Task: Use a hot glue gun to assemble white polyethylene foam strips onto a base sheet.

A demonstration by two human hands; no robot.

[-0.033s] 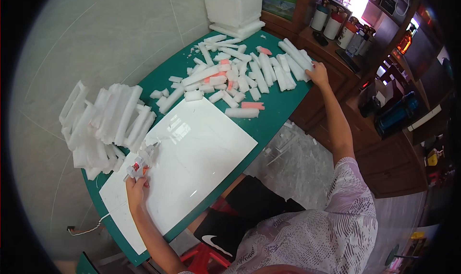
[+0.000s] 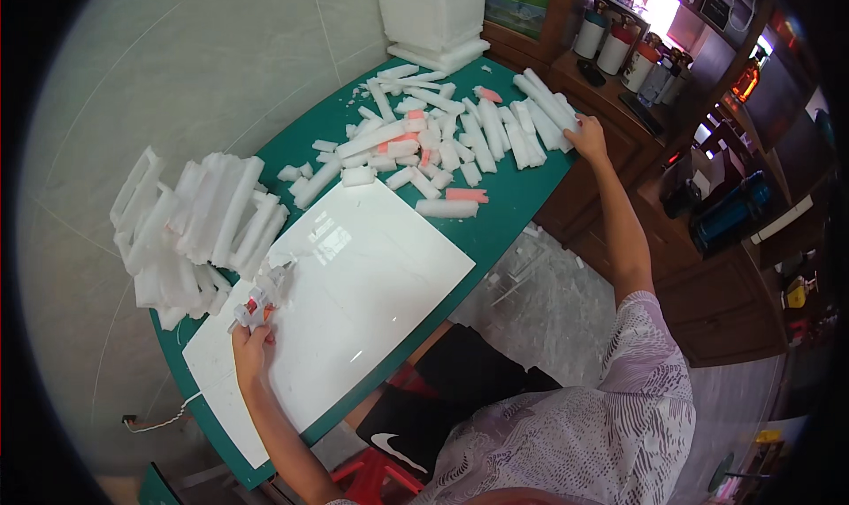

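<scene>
My left hand (image 2: 251,348) is closed at a pale grey device (image 2: 256,303) with red and orange parts, over the left side of a glossy white board (image 2: 363,275). What exactly the device is, I cannot make out. At the table's far right edge, my right hand (image 2: 587,141) pinches the end of a long white foam strip (image 2: 550,101), the outermost of a row there. Beside it lie more white foam strips (image 2: 527,138). A loose heap of white foam pieces (image 2: 380,138), a few of them pink, spreads across the far half of the table.
Long white foam strips (image 2: 212,209) are piled on the green table (image 2: 301,142) at left. A tall white foam stack (image 2: 433,14) stands at the far edge. Dark wooden cabinets (image 2: 699,302) with bottles adjoin the right side. A twisted white cord (image 2: 168,424) runs off at left.
</scene>
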